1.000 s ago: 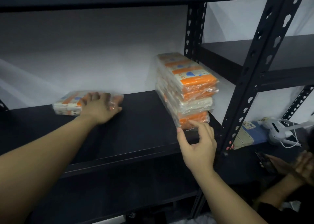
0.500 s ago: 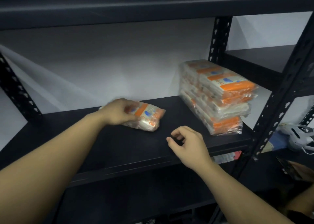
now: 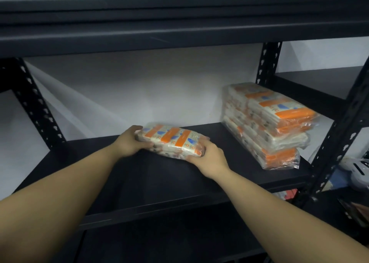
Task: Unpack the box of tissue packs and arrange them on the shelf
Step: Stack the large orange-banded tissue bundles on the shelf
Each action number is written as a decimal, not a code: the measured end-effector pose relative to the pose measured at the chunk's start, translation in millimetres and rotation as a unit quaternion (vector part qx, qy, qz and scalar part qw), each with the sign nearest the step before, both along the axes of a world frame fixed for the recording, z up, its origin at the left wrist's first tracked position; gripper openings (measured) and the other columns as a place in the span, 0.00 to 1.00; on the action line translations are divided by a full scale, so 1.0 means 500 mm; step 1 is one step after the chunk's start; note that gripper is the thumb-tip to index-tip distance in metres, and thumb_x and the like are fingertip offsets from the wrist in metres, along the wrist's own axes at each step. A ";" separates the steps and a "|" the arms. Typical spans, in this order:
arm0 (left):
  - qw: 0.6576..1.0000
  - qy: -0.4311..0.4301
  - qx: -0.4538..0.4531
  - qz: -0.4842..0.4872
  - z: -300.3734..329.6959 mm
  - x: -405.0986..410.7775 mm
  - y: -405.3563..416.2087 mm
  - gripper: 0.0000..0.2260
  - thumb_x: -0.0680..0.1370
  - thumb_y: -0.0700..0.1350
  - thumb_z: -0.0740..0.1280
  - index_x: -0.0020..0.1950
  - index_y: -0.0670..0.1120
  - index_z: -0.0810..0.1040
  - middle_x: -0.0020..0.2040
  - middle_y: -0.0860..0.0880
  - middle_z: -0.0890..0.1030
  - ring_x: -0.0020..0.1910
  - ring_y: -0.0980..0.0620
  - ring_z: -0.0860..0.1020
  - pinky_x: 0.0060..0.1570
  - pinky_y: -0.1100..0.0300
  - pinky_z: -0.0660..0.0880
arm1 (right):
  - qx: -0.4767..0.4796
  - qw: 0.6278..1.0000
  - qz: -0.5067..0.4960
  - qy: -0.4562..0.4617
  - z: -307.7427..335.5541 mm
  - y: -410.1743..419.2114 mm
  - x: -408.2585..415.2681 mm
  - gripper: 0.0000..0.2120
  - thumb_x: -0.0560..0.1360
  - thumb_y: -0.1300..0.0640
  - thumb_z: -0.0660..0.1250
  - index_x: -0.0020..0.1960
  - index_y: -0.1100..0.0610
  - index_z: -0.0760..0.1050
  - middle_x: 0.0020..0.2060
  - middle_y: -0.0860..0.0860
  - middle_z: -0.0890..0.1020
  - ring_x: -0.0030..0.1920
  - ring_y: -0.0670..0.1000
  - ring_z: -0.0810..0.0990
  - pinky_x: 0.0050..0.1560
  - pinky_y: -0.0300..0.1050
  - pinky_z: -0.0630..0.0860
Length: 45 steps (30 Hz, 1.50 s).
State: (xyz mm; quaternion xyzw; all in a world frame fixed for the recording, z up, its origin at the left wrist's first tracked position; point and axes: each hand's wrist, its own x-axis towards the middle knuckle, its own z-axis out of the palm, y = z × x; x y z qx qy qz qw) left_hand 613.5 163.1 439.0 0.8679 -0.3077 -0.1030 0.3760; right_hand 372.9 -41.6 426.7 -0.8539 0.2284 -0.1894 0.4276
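A tissue pack (image 3: 171,140), white with orange bands under clear wrap, lies on the black shelf board (image 3: 139,174) near its middle. My left hand (image 3: 130,142) grips the pack's left end, fingers curled over the top and thumb at the front. My right hand (image 3: 207,157) grips its right front corner. A stack of several like packs (image 3: 267,123) stands at the right end of the same board, against the white wall. The box is out of view.
Black perforated uprights stand at the left (image 3: 34,105) and right (image 3: 339,127). Another shelf board (image 3: 179,29) runs close overhead. A second shelf unit (image 3: 319,85) adjoins on the right, with a white device (image 3: 357,170) on its lower level.
My left hand slid the single pack rightward along the board. My right hand left the stack, crossed to the pack and took hold of its right corner. The view shifted left.
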 end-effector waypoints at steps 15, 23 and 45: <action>0.953 0.075 -0.280 -0.087 0.201 -0.059 -0.242 0.29 0.72 0.39 0.81 0.70 0.45 0.76 0.63 0.45 0.82 0.62 0.48 0.82 0.61 0.54 0.80 | -0.277 0.938 -0.149 -0.144 0.222 -0.124 -0.152 0.29 0.72 0.41 0.75 0.70 0.48 0.74 0.58 0.48 0.78 0.57 0.50 0.77 0.52 0.45 0.75; 0.941 0.060 -0.268 -0.198 0.260 -0.112 -0.483 0.13 0.75 0.42 0.78 0.58 0.41 0.85 0.56 0.46 0.87 0.57 0.48 0.85 0.62 0.53 0.80 | -0.291 0.919 -0.219 -0.150 0.251 -0.215 -0.255 0.28 0.74 0.40 0.74 0.72 0.47 0.76 0.58 0.48 0.82 0.57 0.48 0.80 0.55 0.41 0.75; 0.939 0.084 -0.258 -0.211 0.216 -0.133 -0.667 0.28 0.71 0.57 0.79 0.70 0.54 0.80 0.62 0.56 0.84 0.61 0.55 0.83 0.65 0.52 0.79 | -0.281 0.912 -0.266 -0.135 0.223 -0.290 -0.298 0.26 0.75 0.36 0.72 0.69 0.45 0.77 0.57 0.45 0.83 0.56 0.47 0.82 0.59 0.49 0.80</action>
